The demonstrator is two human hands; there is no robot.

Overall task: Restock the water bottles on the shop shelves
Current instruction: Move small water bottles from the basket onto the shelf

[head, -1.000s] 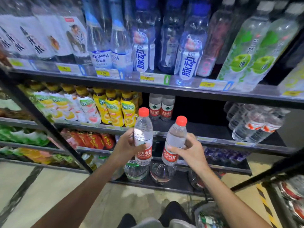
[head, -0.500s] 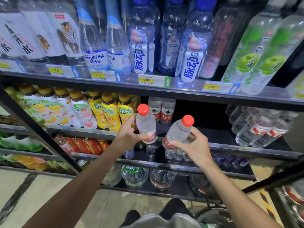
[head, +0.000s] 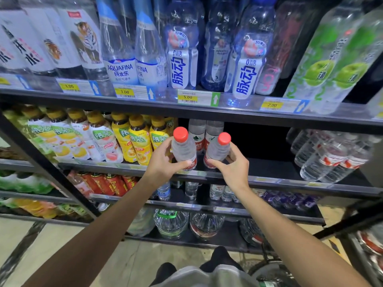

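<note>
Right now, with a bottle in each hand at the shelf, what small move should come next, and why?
Probably push both forward and set them down. The left hand and right hand each grip a red-capped bottle, left bottle and right bottle, over the shelf edge. Two matching bottles stand further back, with dark bare shelf in front of them.

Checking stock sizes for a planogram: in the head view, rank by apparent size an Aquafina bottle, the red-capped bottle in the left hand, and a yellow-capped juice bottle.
1. Aquafina bottle, clearly largest, though nearer the camera.
2 and 3. Red-capped bottle in the left hand and yellow-capped juice bottle look alike; unranked.
</note>
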